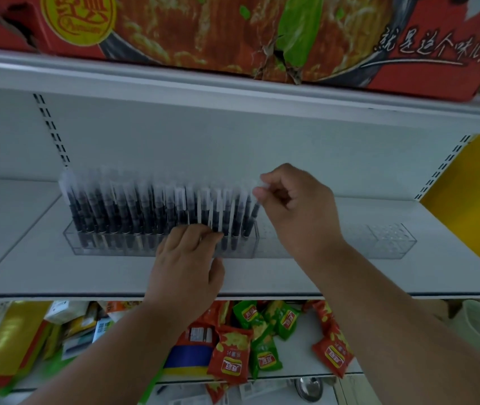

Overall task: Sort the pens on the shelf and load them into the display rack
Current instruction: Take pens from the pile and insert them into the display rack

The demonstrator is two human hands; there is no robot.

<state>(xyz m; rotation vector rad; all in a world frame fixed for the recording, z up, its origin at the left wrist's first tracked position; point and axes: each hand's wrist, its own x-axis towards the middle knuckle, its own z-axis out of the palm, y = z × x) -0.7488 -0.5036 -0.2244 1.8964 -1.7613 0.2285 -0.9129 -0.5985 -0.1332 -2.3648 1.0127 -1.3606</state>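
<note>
Right hand [297, 206] is pinching a pen [254, 213] over the display rack [92, 244]; left hand [187, 258], fingers apparently straight, is touching racked pens [145, 209].

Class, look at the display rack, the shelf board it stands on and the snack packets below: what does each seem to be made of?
Display rack: clear, glossy plastic, likely acrylic; the shelf shows through it.
Shelf board: probably painted metal, smooth matt white with a thin folded edge.
Snack packets: glossy printed film, crinkled and shiny.

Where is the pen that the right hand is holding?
The right hand pinches the pen by its top at the right end of the row in the clear rack.
</note>
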